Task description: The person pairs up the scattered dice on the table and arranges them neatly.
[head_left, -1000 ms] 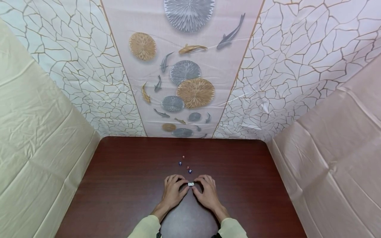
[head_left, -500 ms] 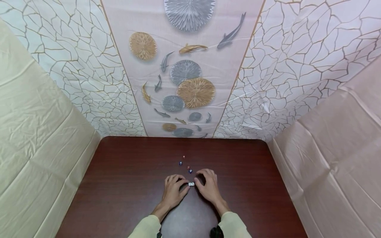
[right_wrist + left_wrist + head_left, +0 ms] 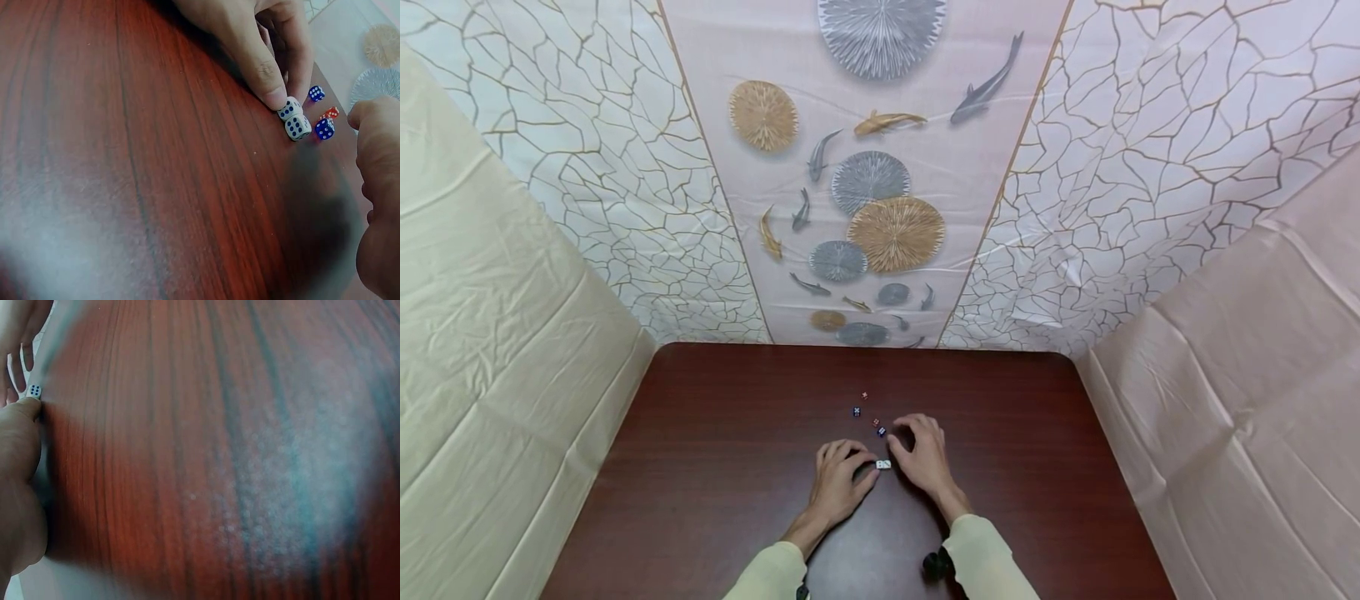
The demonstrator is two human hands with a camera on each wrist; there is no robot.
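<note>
Two white dice with dark pips sit side by side on the table; the right wrist view shows the near white die (image 3: 298,127) against the other white die (image 3: 289,109). My left hand (image 3: 837,479) pinches that other die between thumb and forefinger. My right hand (image 3: 925,458) holds nothing, thumb and forefinger apart, just right of a blue die (image 3: 882,432). Right behind this blue die lies a red die (image 3: 876,422). Farther back are a second blue die (image 3: 857,412) and a smaller-looking red die (image 3: 865,396).
The dark red-brown wooden table (image 3: 722,433) reaches back to a patterned cloth wall (image 3: 910,167). Beige cloth hangs along the left (image 3: 490,333) and right sides. A black object (image 3: 934,565) shows beside the right sleeve (image 3: 988,554).
My right hand has let go of the white dice and moved back and slightly right, up beside the blue die. The left hand stays at the white dice.
</note>
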